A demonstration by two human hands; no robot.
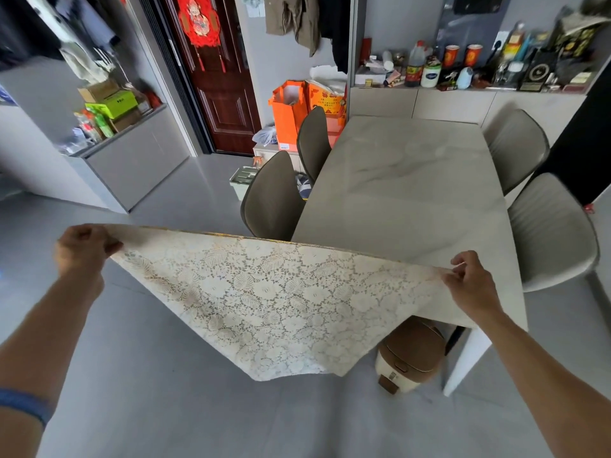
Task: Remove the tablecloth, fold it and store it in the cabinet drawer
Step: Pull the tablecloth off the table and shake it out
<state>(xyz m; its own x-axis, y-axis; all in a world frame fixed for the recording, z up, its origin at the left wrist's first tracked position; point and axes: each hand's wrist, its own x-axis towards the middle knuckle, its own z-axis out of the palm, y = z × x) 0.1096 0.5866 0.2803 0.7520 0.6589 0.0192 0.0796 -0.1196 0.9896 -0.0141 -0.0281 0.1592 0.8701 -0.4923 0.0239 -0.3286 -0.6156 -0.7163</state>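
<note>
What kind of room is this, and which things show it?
Most likely the dining area of a home, near the entrance: a marble-look dining table with chairs on both sides, a sideboard shelf crowded with bottles and jars, and a dark red front door.

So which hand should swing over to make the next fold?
Probably the left hand. It holds its end of the tablecloth over open floor, while the right hand hangs beside the table, so it has less room.
</note>
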